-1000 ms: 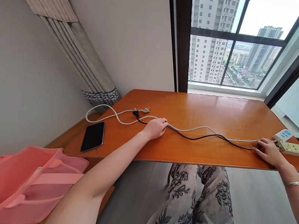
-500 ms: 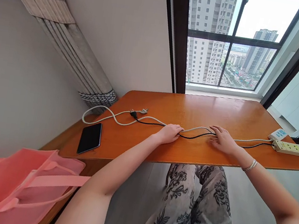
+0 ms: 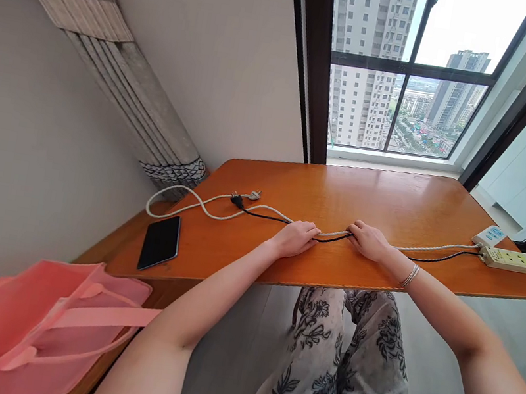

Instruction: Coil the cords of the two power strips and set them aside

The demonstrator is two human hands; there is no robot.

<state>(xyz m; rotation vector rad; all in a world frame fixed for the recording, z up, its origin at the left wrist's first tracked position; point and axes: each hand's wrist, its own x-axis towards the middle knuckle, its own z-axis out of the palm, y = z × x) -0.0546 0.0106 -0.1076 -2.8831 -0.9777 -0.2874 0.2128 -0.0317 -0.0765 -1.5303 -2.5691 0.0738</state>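
A white cable and a black cable run side by side across the brown table. My left hand is closed around both, resting on the tabletop. A short way to the right, my right hand also grips the two cables, with its fingertips curled over them. Between the hands the cables lie close together. Their right ends reach a cream power strip and a small white socket block. Far left of the hands lie a black plug and a white plug.
A black phone lies at the table's left end, near a loop of white cable. Below that end, a pink bag stands on a lower wooden surface. A window is behind the table, and a curtain hangs at the left.
My right hand has slid left along the cables, closer to my left hand, and its fingers have closed on them. The cables between the hands have drawn together. My left hand has stayed in place.
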